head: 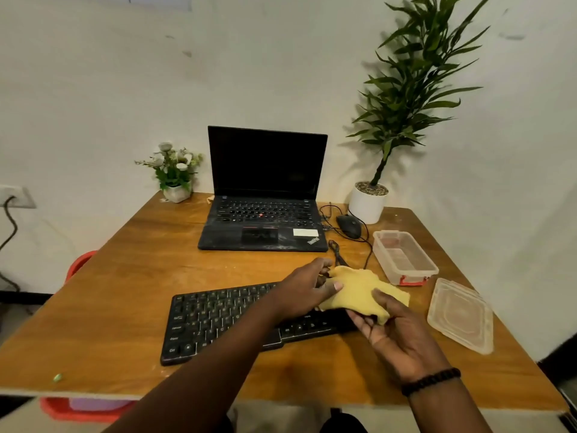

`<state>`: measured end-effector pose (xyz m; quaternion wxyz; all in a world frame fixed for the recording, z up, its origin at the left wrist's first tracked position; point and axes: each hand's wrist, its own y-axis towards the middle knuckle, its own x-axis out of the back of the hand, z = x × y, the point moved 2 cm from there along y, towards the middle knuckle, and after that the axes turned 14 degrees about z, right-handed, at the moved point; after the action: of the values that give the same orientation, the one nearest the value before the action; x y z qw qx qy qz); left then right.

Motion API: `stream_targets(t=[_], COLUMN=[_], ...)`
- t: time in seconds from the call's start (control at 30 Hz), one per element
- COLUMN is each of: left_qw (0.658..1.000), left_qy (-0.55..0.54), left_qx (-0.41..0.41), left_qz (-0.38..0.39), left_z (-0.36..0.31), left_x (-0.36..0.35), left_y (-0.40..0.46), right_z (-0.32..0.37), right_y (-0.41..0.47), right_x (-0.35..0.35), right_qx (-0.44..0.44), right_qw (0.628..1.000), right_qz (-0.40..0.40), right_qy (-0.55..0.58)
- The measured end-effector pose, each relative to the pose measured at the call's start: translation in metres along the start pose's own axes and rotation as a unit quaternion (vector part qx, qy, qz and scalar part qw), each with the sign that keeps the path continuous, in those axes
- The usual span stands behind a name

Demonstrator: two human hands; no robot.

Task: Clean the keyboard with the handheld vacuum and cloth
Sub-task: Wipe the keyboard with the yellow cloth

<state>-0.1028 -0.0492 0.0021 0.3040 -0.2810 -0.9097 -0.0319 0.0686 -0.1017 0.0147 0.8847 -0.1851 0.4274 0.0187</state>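
Note:
A black keyboard [215, 320] lies on the wooden table [131, 270], angled slightly, its right end hidden under my hands. Over that right end I hold a crumpled yellow cloth [359, 289] with both hands. My left hand [307, 289] pinches the cloth's left edge, thumb on top. My right hand [396, 332], palm up with a bead bracelet at the wrist, grips the cloth's near edge from below. No handheld vacuum is in view.
An open black laptop [265, 214] sits behind the keyboard, with a wired mouse [349, 225] and its cables to the right. A clear plastic box [402, 256] and its lid [459, 314] lie at the right. A small flower pot [175, 173] and tall plant [368, 203] stand at the back.

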Motion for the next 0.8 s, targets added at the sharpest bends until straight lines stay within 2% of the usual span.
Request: stream_targets(t=[0.27,0.37,0.5,0.6,0.63,0.67,0.73,0.8], left_qw=[0.998,0.997,0.999,0.993,0.988,0.982,0.975,0.972], left_qy=[-0.045,-0.046,0.010,0.098,0.134,0.165,0.197,0.211], left_qx=[-0.052,-0.060,-0.044,-0.025,-0.024,-0.024,-0.023,-0.017], left_qz=[-0.002,-0.008,0.027,0.068,0.080,0.089,0.102,0.105], left_z=[-0.019,-0.026,-0.018,-0.006,-0.005,-0.004,-0.004,-0.004], left_x=[-0.018,-0.019,-0.023,-0.033,-0.037,-0.040,-0.045,-0.047], left_y=[0.069,0.094,0.114,0.116,0.115,0.114,0.114,0.113], right_z=[0.067,0.084,0.084,0.083,0.084,0.086,0.088,0.088], right_y=[0.032,0.041,0.047,0.046,0.047,0.048,0.044,0.042], right_x=[0.015,0.019,0.033,0.051,0.060,0.069,0.078,0.081], right_qx=[0.062,0.071,0.050,0.050,0.053,0.056,0.064,0.077], right_qw=[0.997,0.994,0.986,0.972,0.951,0.912,0.802,0.722], right_qz=[-0.002,-0.002,-0.017,-0.090,-0.133,-0.176,-0.233,-0.257], right_qy=[-0.039,-0.089,-0.160,-0.213,-0.272,-0.366,-0.547,-0.637])
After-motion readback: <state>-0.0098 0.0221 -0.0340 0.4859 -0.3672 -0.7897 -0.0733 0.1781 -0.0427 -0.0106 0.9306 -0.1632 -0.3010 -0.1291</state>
